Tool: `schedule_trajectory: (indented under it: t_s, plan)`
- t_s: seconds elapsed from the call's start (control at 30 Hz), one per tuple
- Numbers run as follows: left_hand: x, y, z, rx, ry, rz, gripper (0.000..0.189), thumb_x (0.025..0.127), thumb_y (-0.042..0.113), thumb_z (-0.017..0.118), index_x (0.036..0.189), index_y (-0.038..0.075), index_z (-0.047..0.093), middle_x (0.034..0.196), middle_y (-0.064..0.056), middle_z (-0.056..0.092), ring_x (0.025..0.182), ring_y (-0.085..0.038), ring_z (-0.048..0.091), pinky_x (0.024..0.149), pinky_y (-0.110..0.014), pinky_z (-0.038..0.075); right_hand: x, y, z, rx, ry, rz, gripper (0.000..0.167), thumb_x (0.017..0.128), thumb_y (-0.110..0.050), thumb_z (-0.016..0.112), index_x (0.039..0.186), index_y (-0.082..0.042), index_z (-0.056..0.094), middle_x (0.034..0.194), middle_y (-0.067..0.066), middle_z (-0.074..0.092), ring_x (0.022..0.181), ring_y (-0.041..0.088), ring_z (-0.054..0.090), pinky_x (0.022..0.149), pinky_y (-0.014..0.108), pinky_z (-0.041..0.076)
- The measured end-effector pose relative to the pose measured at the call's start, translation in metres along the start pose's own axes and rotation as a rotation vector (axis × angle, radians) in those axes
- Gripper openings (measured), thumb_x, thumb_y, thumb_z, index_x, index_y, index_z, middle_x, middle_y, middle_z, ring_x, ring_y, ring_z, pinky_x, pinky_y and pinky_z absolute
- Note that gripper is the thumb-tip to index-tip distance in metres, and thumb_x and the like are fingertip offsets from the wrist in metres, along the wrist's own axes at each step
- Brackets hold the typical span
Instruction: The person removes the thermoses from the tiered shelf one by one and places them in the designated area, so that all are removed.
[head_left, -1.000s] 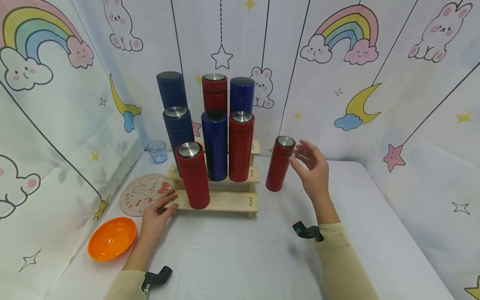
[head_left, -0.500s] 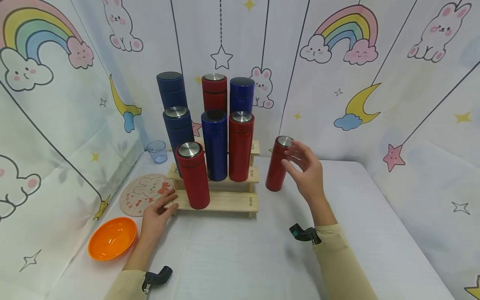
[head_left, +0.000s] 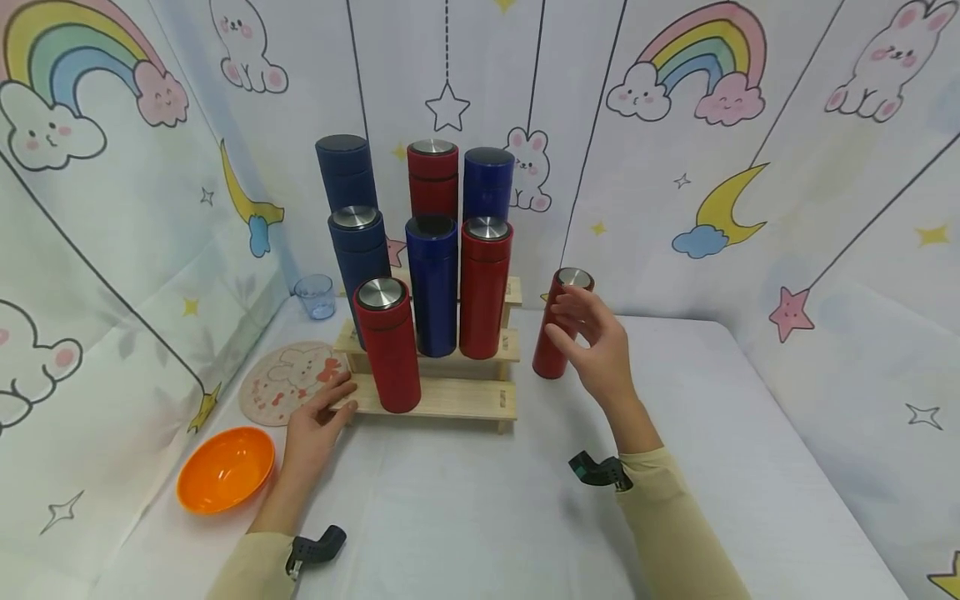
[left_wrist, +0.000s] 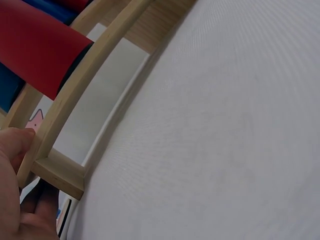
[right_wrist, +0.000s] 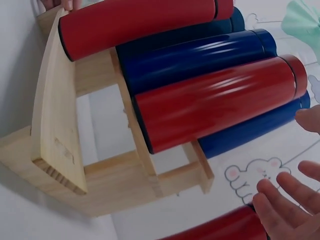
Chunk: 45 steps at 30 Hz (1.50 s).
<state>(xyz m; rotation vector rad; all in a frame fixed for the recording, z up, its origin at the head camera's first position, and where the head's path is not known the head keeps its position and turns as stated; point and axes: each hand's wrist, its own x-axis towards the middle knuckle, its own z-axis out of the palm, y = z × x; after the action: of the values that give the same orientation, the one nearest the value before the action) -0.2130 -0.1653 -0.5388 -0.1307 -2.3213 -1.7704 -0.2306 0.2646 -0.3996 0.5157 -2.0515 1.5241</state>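
White table: right hand is reaching, fingers spread, for flask; should wrap mid-body. Left hand, flat, is steadying rack.

Red flask with silver lid beside pale wooden rack. Rack holds red and dark blue flasks. White tabletop. Orange bowl. Pink bunny-print mat. Clear bluish cup. Backdrop: pastel rainbows, clouds, bunnies, yellow moons, stars. Beige sleeves.

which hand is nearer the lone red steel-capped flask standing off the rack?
Right. The right hand is at the lone red steel-capped flask, fingers spread around its upper part. The left hand rests against the wooden stepped rack's left front corner, well away.
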Motion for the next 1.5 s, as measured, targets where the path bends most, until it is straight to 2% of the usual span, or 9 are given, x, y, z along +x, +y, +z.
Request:
schedule_trajectory:
  t_s: [0.27, 0.5, 0.7, 0.83, 0.97, 1.23, 1.37, 1.5]
  plan:
    - [0.004, 0.003, 0.003, 0.030, 0.000, 0.058, 0.031, 0.108, 0.013, 0.070, 0.138, 0.005, 0.074, 0.157, -0.002, 0.059, 0.144, -0.013, 0.051, 0.096, -0.010, 0.048, 0.001, 0.000, 0.007, 0.030, -0.032, 0.003, 0.056, 0.096, 0.002, 0.080, 0.148, -0.001, 0.060, 0.130, 0.022, 0.069, 0.121, 0.043, 0.066, 0.109, 0.048, 0.053]
    - [0.006, 0.004, 0.006, 0.030, 0.000, 0.089, 0.028, 0.106, 0.008, 0.071, 0.134, 0.004, 0.076, 0.155, -0.007, 0.060, 0.139, -0.018, 0.055, 0.093, -0.009, 0.048, 0.000, 0.000, 0.009, 0.021, -0.036, 0.002, 0.055, 0.096, 0.001, 0.080, 0.147, -0.011, 0.063, 0.128, 0.018, 0.070, 0.120, 0.045, 0.066, 0.109, 0.050, 0.053]
    - [0.006, 0.003, 0.007, 0.018, 0.002, 0.115, 0.029, 0.105, 0.006, 0.073, 0.133, 0.003, 0.076, 0.155, -0.010, 0.061, 0.136, -0.025, 0.058, 0.089, -0.008, 0.048, -0.001, -0.002, 0.013, 0.013, -0.039, 0.014, 0.055, 0.096, -0.001, 0.081, 0.148, -0.008, 0.062, 0.129, 0.015, 0.071, 0.120, 0.033, 0.068, 0.109, 0.052, 0.053]
    - [0.005, 0.002, 0.006, 0.013, 0.000, 0.104, 0.031, 0.105, 0.007, 0.074, 0.135, 0.003, 0.076, 0.155, -0.010, 0.060, 0.131, -0.018, 0.059, 0.088, -0.009, 0.049, -0.002, -0.002, 0.017, 0.015, -0.055, 0.025, 0.055, 0.096, -0.003, 0.081, 0.148, -0.009, 0.063, 0.131, 0.007, 0.071, 0.121, 0.028, 0.069, 0.109, 0.052, 0.053]
    - [0.004, 0.004, 0.004, 0.000, -0.001, 0.078, 0.030, 0.105, 0.008, 0.074, 0.135, 0.004, 0.076, 0.155, -0.007, 0.061, 0.130, -0.013, 0.060, 0.088, -0.010, 0.050, -0.001, -0.002, 0.023, 0.043, -0.074, 0.026, 0.057, 0.096, -0.004, 0.082, 0.149, -0.013, 0.063, 0.133, 0.007, 0.071, 0.123, 0.028, 0.068, 0.110, 0.051, 0.053]
    - [0.002, 0.004, 0.004, 0.006, -0.005, 0.060, 0.030, 0.105, 0.010, 0.074, 0.135, 0.005, 0.076, 0.156, -0.006, 0.060, 0.137, -0.024, 0.057, 0.088, -0.009, 0.049, 0.002, 0.000, 0.033, 0.076, -0.084, 0.053, 0.057, 0.096, -0.005, 0.082, 0.149, -0.013, 0.063, 0.135, 0.021, 0.068, 0.124, 0.031, 0.068, 0.110, 0.050, 0.052]
    - [0.002, 0.004, 0.004, 0.011, -0.005, 0.056, 0.031, 0.105, 0.010, 0.074, 0.136, 0.005, 0.076, 0.156, -0.007, 0.060, 0.136, -0.025, 0.057, 0.089, -0.009, 0.048, 0.003, 0.001, 0.038, 0.075, -0.096, 0.073, 0.057, 0.096, -0.008, 0.082, 0.150, -0.015, 0.062, 0.135, 0.023, 0.067, 0.125, 0.030, 0.068, 0.109, 0.049, 0.053]
    - [0.002, 0.003, 0.003, -0.001, -0.007, 0.061, 0.031, 0.105, 0.009, 0.074, 0.135, 0.005, 0.076, 0.155, -0.006, 0.061, 0.136, -0.023, 0.057, 0.089, -0.009, 0.049, 0.006, 0.004, 0.043, 0.115, -0.107, 0.069, 0.058, 0.096, -0.003, 0.081, 0.150, -0.011, 0.062, 0.135, 0.022, 0.068, 0.126, 0.033, 0.067, 0.109, 0.049, 0.053]
